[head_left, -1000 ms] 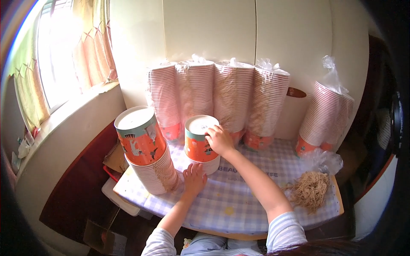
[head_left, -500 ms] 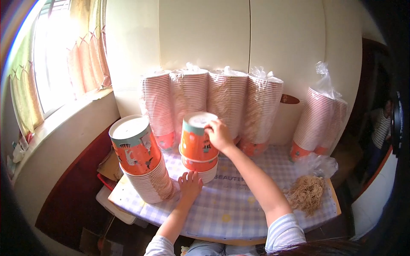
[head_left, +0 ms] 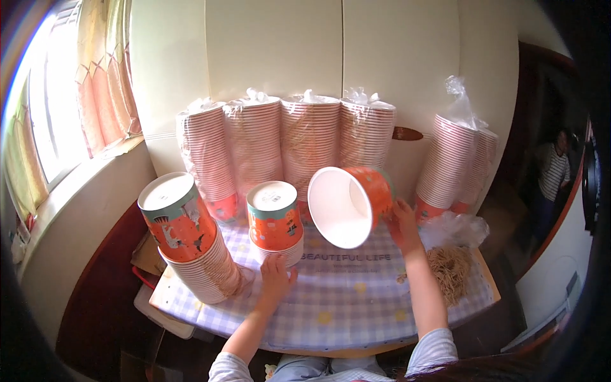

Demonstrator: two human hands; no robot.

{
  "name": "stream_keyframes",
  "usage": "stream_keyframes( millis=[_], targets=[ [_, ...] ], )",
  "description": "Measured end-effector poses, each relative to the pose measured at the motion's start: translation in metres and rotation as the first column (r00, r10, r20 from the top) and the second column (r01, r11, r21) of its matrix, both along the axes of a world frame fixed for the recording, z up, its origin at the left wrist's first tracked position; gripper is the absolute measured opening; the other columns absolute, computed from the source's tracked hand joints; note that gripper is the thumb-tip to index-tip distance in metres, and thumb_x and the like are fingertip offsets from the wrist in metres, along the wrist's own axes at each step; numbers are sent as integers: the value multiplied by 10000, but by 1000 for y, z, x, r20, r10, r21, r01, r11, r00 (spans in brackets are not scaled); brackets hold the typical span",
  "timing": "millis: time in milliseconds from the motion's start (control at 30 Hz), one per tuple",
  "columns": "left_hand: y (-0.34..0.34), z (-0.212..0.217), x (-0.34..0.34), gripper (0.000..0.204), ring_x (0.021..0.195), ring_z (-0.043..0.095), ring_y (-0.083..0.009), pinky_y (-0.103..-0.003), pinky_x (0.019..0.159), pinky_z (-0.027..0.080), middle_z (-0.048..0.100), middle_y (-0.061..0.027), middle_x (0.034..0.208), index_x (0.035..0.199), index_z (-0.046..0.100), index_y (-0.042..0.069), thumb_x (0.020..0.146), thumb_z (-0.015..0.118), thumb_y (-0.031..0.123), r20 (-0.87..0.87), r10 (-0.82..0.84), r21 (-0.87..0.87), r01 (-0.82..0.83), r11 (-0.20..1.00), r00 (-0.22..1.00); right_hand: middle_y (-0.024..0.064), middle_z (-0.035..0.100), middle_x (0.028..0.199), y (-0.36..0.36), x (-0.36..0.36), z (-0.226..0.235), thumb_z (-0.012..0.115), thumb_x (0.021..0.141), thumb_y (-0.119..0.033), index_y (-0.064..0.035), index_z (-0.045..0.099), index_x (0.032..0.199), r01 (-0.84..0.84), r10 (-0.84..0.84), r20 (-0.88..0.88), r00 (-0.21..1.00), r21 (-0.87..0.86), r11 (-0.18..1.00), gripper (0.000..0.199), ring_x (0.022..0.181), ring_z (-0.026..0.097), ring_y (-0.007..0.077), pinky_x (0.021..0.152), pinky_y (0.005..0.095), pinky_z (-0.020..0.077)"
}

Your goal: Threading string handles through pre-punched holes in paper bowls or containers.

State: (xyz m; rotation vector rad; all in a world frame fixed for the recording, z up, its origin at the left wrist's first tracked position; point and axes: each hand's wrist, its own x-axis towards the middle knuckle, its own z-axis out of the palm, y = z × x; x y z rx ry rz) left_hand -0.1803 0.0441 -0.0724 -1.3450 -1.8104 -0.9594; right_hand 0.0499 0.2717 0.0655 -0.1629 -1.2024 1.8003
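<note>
My right hand [head_left: 402, 224] grips an orange paper tub [head_left: 382, 191] by its base end. The tub is tipped on its side in the air, its white inside facing left and toward me. My left hand [head_left: 275, 278], fingers apart, lies at the lower rims of a short upside-down stack of paper tubs [head_left: 275, 226]; whether it touches them I cannot tell. Left of it leans a taller upside-down stack [head_left: 184, 235], orange with a teal band at the top.
Several tall stacks of tubs in clear plastic [head_left: 310, 140] stand along the wall. Further right are more wrapped stacks [head_left: 445, 165], a crumpled plastic bag [head_left: 455, 229] and a bundle of tan strings [head_left: 449, 274]. A checked cloth [head_left: 344, 312] covers the table. A person [head_left: 555, 165] stands at far right.
My right hand has lifted the top tub off the middle stack, carried it right and tipped it over. The middle stack is shorter. My left hand stays near its foot.
</note>
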Motion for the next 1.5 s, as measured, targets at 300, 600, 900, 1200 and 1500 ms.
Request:
stream_keyframes(
  millis=[300, 600, 900, 1200, 1500],
  targets=[
    [36, 30, 65, 311, 814, 558, -210, -317, 740, 436, 581, -108, 847, 1006, 546, -10, 818, 566, 236, 862, -285, -12, 579, 815, 419, 41, 575, 1024, 0, 32, -121, 565, 817, -176, -69, 498, 1037, -115, 50, -223, 974, -288, 951, 254, 933, 547, 154, 802, 302, 453],
    [57, 15, 64, 217, 706, 579, -107, -225, 616, 424, 621, -52, 839, 986, 560, 0, 848, 535, 165, 958, -286, 217, 722, 657, -28, 65, 585, 1024, -6, 18, -154, 597, 791, -186, -33, 487, 1101, -209, 157, -177, 972, -337, 918, 363, 933, 567, 174, 819, 335, 470],
    [50, 12, 53, 196, 578, 530, -71, -196, 553, 389, 600, -11, 756, 1005, 561, 13, 834, 513, 95, 837, -541, 519, 437, 735, -84, 85, 580, 978, -22, 12, -151, 512, 800, -64, -42, 515, 1023, -186, 163, -89, 983, -413, 891, 225, 932, 553, 209, 856, 357, 433],
    [29, 37, 28, 262, 522, 505, -38, -172, 445, 387, 602, -6, 729, 1066, 549, -18, 823, 493, 61, 879, -477, 428, 413, 804, 18, 49, 560, 959, -11, 36, -143, 538, 784, -77, -68, 510, 1051, 223, -164, 269, 949, -205, 953, 269, 929, 526, 155, 838, 287, 414],
    [32, 39, 22, 248, 525, 437, -1, -153, 447, 339, 579, 37, 726, 1064, 563, 3, 851, 493, 106, 882, -469, 417, 392, 820, 43, 30, 569, 800, -3, 110, -101, 584, 781, -115, -19, 616, 877, 382, -613, 601, 513, 479, 790, 139, 706, 520, 114, 643, 243, 420]
  ],
)
